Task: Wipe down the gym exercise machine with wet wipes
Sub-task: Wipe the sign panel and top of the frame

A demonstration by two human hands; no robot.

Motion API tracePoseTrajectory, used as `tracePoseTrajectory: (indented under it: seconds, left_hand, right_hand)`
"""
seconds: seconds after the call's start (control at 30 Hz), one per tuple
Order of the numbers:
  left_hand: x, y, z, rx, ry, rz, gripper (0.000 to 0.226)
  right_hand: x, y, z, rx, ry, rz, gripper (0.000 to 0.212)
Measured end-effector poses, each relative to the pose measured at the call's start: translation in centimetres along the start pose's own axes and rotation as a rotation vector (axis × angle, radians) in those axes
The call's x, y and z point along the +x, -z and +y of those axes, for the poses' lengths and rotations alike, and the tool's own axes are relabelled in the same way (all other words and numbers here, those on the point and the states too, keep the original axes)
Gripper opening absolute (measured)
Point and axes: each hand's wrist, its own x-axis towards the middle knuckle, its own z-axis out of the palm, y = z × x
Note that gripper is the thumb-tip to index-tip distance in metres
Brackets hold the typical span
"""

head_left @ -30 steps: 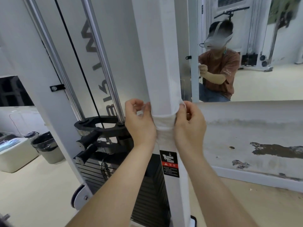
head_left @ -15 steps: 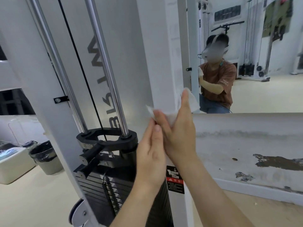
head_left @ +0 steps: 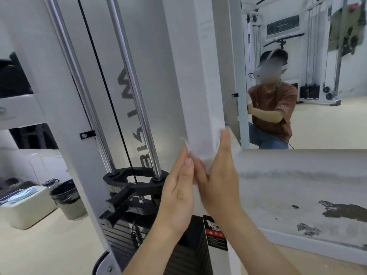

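The gym machine's white upright post [head_left: 196,76] rises through the middle of the view. A white wet wipe [head_left: 205,160] lies wrapped against the post at about chest height. My left hand [head_left: 178,193] presses it from the left with straight fingers pointing up. My right hand [head_left: 220,175] presses it from the right, its straight fingertips reaching the wipe's upper edge. The two hands nearly meet in front of the post. Just below them is a red and black warning sticker [head_left: 216,233].
Left of the post are two chrome guide rods [head_left: 137,100], a black cable and the black weight stack [head_left: 123,235]. A wall mirror [head_left: 317,126] at right reflects a crouching person. A black-lined bin [head_left: 67,197] and a white box [head_left: 25,209] stand on the floor at left.
Both hands have slid the wipe up the post, away from the warning sticker. Their fingers went from curled round the post to straight and pressed together.
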Motion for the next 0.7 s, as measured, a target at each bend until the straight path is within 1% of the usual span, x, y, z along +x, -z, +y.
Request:
tracePoseTrajectory:
  seconds: [0.07, 0.13, 0.2, 0.27, 0.3, 0.33, 0.4, 0.47, 0.53, 0.6, 0.63, 0.7]
  left_hand:
    - [0.5, -0.4, 0.8, -0.018, -0.002, 0.003, 0.064]
    - [1.9, -0.8, 2.1, -0.057, -0.003, 0.039, 0.068]
    - [3.3, -0.9, 3.4, -0.089, -0.036, 0.054, 0.07]
    - [4.3, -0.6, 4.5, -0.129, -0.048, 0.063, 0.056]
    - [4.4, -0.4, 4.8, -0.147, -0.037, 0.068, 0.05]
    - [4.4, -0.3, 4.9, -0.146, -0.028, 0.08, 0.048]
    - [4.1, -0.3, 4.7, -0.107, -0.017, 0.097, 0.051]
    - [3.5, -0.7, 4.7, -0.089, -0.02, 0.104, 0.046]
    - [3.0, -1.0, 4.6, -0.063, -0.047, 0.117, 0.046]
    - [2.8, -1.1, 4.5, -0.076, -0.043, 0.158, 0.047]
    - [2.9, -1.0, 4.6, -0.098, -0.035, 0.175, 0.045]
    - [3.3, -0.8, 4.9, -0.116, -0.023, 0.198, 0.042]
  right_hand:
    - [-0.1, 0.0, 0.6, 0.024, -0.053, -0.044, 0.086]
    - [3.4, -0.1, -0.6, 0.029, -0.066, -0.031, 0.091]
    - [8.0, 0.3, -3.3, 0.023, -0.016, 0.009, 0.093]
    - [10.2, 0.8, -5.1, 0.028, 0.096, 0.048, 0.087]
    - [9.9, 0.9, -5.1, 0.03, 0.148, 0.053, 0.082]
    - [9.0, 0.8, -4.6, 0.033, 0.175, 0.042, 0.079]
    - [5.8, 0.5, -2.9, 0.006, 0.156, 0.021, 0.078]
    - [2.8, 0.8, -1.0, -0.118, 0.098, 0.049, 0.078]
    - [2.1, 1.2, -0.3, -0.15, -0.012, 0.039, 0.087]
    - [4.2, 1.5, -1.1, -0.128, -0.07, 0.031, 0.102]
    - [5.7, 1.5, -1.9, -0.082, -0.093, 0.016, 0.108]
    - [8.9, 1.5, -3.3, 0.092, -0.104, -0.064, 0.112]
